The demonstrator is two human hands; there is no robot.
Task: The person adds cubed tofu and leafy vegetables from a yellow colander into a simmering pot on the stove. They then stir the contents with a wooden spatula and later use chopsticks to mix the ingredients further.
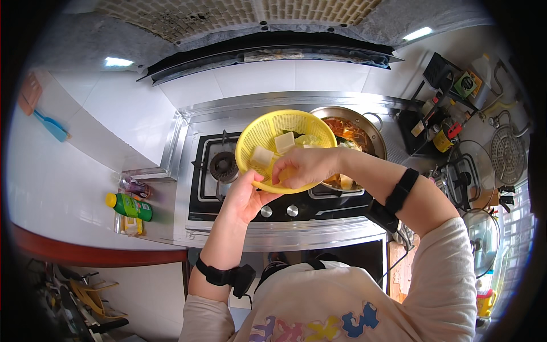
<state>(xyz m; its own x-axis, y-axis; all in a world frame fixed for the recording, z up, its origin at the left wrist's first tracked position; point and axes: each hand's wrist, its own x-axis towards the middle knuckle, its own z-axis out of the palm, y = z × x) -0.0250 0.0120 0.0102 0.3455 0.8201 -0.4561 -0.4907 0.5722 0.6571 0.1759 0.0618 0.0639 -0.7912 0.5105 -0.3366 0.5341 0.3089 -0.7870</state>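
Observation:
My left hand (248, 196) grips the near rim of a yellow plastic colander (256, 132), tilted above the gas cooktop. Inside lie several pale blocks that look like tofu (261, 156), some pale green leaves (307, 140) and something dark green. My right hand (305, 166) reaches into the colander's near side with curled fingers. A yellowish patch shows between thumb and fingers; whether it is food or the colander wall is unclear. Just right of the colander, partly behind it and my right forearm, a wide metal pan (378, 143) holds red broth (342, 128) with food pieces.
The left burner (223, 166) is uncovered, with control knobs (292, 210) at the front. A green bottle with a yellow cap (133, 207) lies at left. A black rack of bottles (427, 115) and glass lids (480, 239) stand at right. The range hood (273, 53) overhangs the back.

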